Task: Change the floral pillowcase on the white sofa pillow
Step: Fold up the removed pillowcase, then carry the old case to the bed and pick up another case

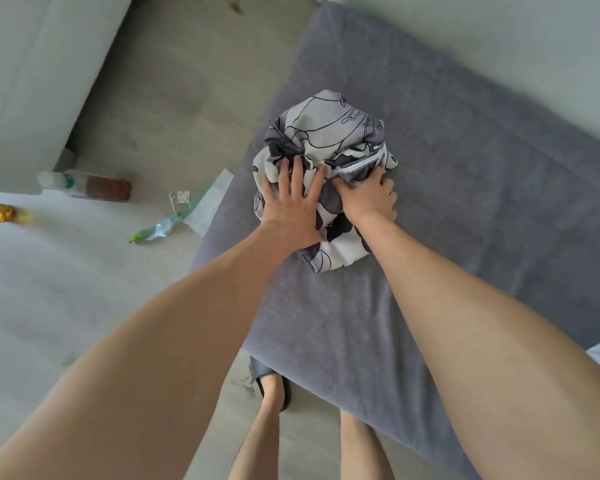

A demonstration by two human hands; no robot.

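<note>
A bunched grey-and-white floral pillowcase [326, 136] lies in a heap on the grey sofa seat [465, 202]. My left hand [293, 206] presses flat on the heap's near left side with fingers spread. My right hand [369, 197] grips the cloth just below the zipped edge [361, 164], fingers curled into the folds. Whether the white pillow is inside the heap cannot be seen.
Left of the sofa, on the pale floor, lie a clear bottle with brown liquid [90, 185], a torn plastic wrapper [187, 209] and a yellow-blue packet [0, 213]. A white cabinet [32, 81] stands at far left. My sandalled feet [274, 393] stand at the sofa's near edge.
</note>
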